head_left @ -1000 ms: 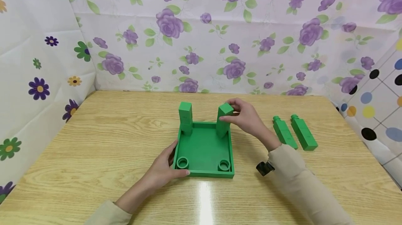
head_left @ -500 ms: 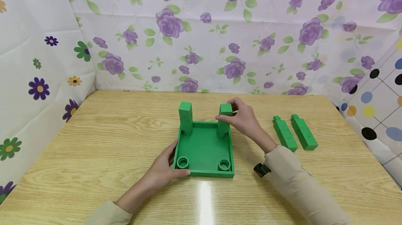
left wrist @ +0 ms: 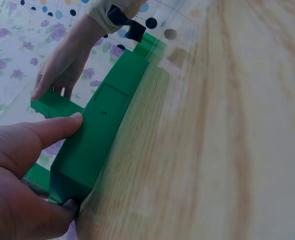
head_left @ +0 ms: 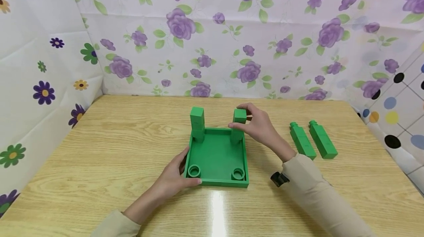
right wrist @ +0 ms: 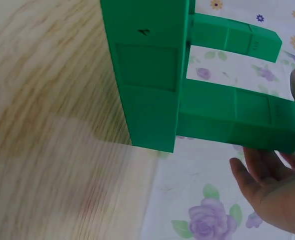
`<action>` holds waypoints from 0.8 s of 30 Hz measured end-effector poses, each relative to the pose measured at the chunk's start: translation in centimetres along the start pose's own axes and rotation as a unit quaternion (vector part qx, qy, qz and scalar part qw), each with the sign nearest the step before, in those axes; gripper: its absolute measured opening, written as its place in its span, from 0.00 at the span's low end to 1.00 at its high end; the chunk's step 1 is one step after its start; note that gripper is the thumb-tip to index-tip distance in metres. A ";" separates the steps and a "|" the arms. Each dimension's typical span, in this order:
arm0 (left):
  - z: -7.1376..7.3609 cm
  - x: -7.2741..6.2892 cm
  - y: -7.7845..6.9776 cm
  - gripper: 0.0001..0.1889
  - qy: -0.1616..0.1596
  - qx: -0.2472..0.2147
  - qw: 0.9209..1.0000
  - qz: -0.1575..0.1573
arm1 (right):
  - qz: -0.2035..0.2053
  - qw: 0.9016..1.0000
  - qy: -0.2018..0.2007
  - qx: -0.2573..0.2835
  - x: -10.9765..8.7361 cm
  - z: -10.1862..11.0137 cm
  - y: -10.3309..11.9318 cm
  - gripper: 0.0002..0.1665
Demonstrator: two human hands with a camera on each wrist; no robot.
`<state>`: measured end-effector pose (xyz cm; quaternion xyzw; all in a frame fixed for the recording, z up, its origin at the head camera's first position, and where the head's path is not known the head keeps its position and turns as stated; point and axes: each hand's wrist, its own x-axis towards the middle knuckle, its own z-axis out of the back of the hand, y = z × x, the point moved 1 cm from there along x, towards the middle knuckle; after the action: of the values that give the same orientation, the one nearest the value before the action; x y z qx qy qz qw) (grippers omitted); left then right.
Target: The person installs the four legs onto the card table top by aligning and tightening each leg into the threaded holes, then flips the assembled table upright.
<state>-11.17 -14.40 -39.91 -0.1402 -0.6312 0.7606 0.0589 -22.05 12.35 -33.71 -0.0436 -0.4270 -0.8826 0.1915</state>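
Note:
A shallow green square tray [head_left: 216, 156] lies on the table. My left hand [head_left: 170, 180] grips its near left corner, thumb along the front wall and fingers at the left side. At the back left corner a green square post [head_left: 197, 119] stands upright. A second green post [head_left: 240, 116] stands at the back right corner, and my right hand [head_left: 260, 124] holds its top between thumb and fingers. In the right wrist view this post [right wrist: 232, 112] meets the tray wall [right wrist: 147, 75] squarely. Round sockets sit in the near left [head_left: 194, 171] and near right [head_left: 237, 174] corners.
Two loose green posts with threaded ends, a left one [head_left: 303, 141] and a right one [head_left: 322, 140], lie side by side to the right of the tray. A flowered cloth [head_left: 149, 56] hangs behind the wooden table [head_left: 116, 145]. A dotted cloth [head_left: 404, 119] borders the right side.
The back right post has turned under my right hand: its top was set cornerwise and now lines up with the tray. My left hand has kept its grip on the tray.

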 end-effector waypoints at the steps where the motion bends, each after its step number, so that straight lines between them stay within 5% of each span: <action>1: 0.0 0.0 0.0 0.55 0.001 -0.001 1.000 -0.001 | 0.002 1.000 0.013 0.009 0.0 0.1 -0.1 0.39; 5: 0.0 0.0 -0.1 0.55 0.004 0.000 1.000 -0.005 | 0.007 0.994 0.076 0.078 0.3 1.0 -0.8 0.40; 13: 0.1 0.0 0.0 0.55 0.003 0.001 1.000 -0.008 | 0.002 0.960 0.189 0.205 0.9 2.7 -2.3 0.35; 18: 0.1 0.0 0.1 0.56 0.000 0.003 1.000 -0.001 | -0.002 0.955 0.189 0.227 0.9 2.9 -2.6 0.33; 24: 0.1 -0.1 0.1 0.56 -0.004 0.006 1.000 0.004 | -0.022 0.967 0.144 0.208 0.7 2.4 -2.8 0.32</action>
<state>-11.14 -14.51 -39.96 -0.1393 -0.6262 0.7652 0.0544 -23.97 15.60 -34.09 0.1344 -0.5696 -0.7756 0.2363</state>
